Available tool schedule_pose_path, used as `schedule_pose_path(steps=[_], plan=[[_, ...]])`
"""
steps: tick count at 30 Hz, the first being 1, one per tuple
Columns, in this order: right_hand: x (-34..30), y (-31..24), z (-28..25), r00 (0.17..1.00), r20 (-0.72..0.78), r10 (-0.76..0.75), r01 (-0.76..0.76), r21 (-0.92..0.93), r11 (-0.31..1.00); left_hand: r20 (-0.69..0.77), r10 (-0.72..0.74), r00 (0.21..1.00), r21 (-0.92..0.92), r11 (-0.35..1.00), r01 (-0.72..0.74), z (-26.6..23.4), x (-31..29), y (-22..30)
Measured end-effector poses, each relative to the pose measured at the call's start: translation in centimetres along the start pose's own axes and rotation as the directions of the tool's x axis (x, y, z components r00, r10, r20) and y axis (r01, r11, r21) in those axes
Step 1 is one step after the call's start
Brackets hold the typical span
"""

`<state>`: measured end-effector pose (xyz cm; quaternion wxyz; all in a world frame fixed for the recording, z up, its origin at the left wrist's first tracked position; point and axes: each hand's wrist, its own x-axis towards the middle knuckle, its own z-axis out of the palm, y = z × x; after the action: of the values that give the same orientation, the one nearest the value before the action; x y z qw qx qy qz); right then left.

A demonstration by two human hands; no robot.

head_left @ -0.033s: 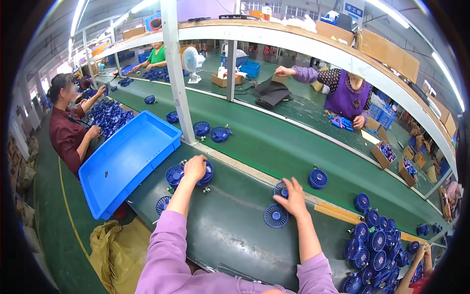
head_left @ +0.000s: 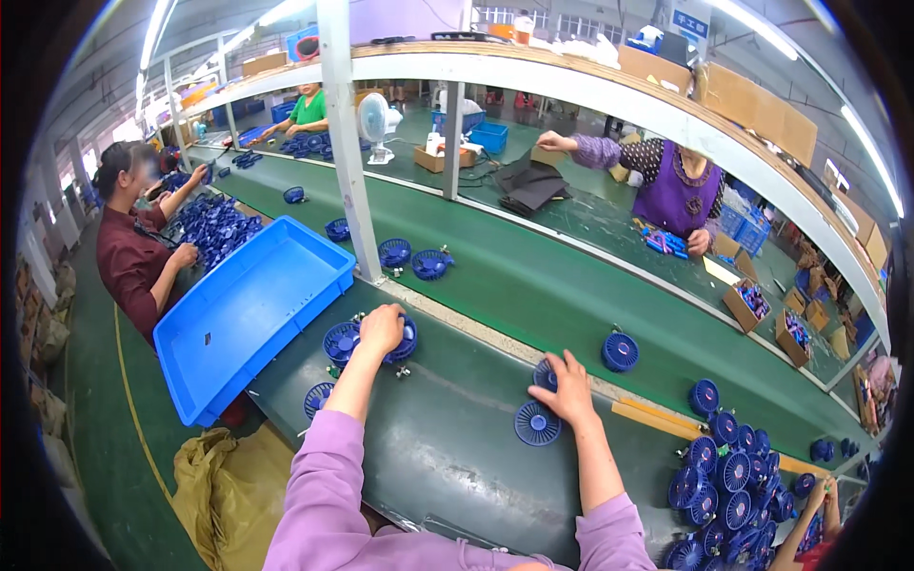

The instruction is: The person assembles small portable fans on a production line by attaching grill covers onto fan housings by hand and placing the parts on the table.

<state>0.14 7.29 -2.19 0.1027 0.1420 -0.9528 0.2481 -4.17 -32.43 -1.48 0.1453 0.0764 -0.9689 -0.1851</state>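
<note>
My left hand (head_left: 383, 330) is closed on a round blue fan housing (head_left: 407, 339) at the near bench's far edge. Against its other side sits a second blue fan housing (head_left: 340, 343), with small metal and green bits beside it. A slatted blue fan cover (head_left: 317, 399) lies closer to me. Over on the right, my right hand (head_left: 571, 392) has thumb and fingers around a slatted blue fan housing (head_left: 545, 374), partly hidden by the hand. Just below its thumb, a blue slatted fan cover (head_left: 537, 423) lies flat on the dark green bench (head_left: 447, 419).
An empty blue tray (head_left: 252, 314) stands at left. A green conveyor belt (head_left: 495, 300) carries scattered fan parts beyond the bench. Blue fans (head_left: 733, 485) pile up at right. A white post (head_left: 345, 143) rises before the belt. Co-workers sit left, across and at lower right.
</note>
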Motion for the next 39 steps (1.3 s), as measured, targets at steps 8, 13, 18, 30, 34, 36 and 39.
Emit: schedule_pose_path(steps=[8, 13, 18, 30, 34, 36, 39], plan=[[-1.2, 0.3, 1.9, 0.983, -0.141, -0.116, 0.113, -0.029, 0.993, 0.063, 0.074, 0.995, 0.098, 0.992, -0.08, -0.5, 6.5, 4.0], [-1.4, -0.6, 3.0, 0.971, -0.16, -0.176, 0.175, -0.019, 0.984, 0.012, 0.227, 0.974, 0.125, 0.966, -0.227, 3.7, 13.1, 6.1], [-1.5, -0.7, 3.0, 0.978, -0.149, -0.15, 0.155, 0.029, 0.987, 0.038, 0.152, 0.988, 0.125, 0.98, -0.156, 8.2, 17.0, 8.1], [-0.5, -1.0, 2.9, 0.976, -0.204, -0.082, 0.128, 0.226, 0.966, -0.165, 0.183, 0.969, 0.085, 0.982, -0.17, 9.4, 15.9, 4.9], [-0.1, 1.8, 2.2, 0.955, -0.17, 0.244, -0.036, 0.749, 0.662, -0.252, 0.088, 0.964, -0.274, 0.949, -0.158, 7.8, 10.9, 10.2], [0.8, 1.1, 1.2, 0.916, 0.066, 0.396, -0.074, 0.997, 0.005, -0.419, 0.017, 0.908, -0.482, 0.843, -0.239, 7.4, 8.2, 10.9], [1.2, 1.1, 0.4, 0.961, 0.025, 0.276, 0.019, 0.987, -0.157, -0.341, -0.116, 0.933, -0.799, 0.558, -0.223, 6.8, 4.2, 13.3]])
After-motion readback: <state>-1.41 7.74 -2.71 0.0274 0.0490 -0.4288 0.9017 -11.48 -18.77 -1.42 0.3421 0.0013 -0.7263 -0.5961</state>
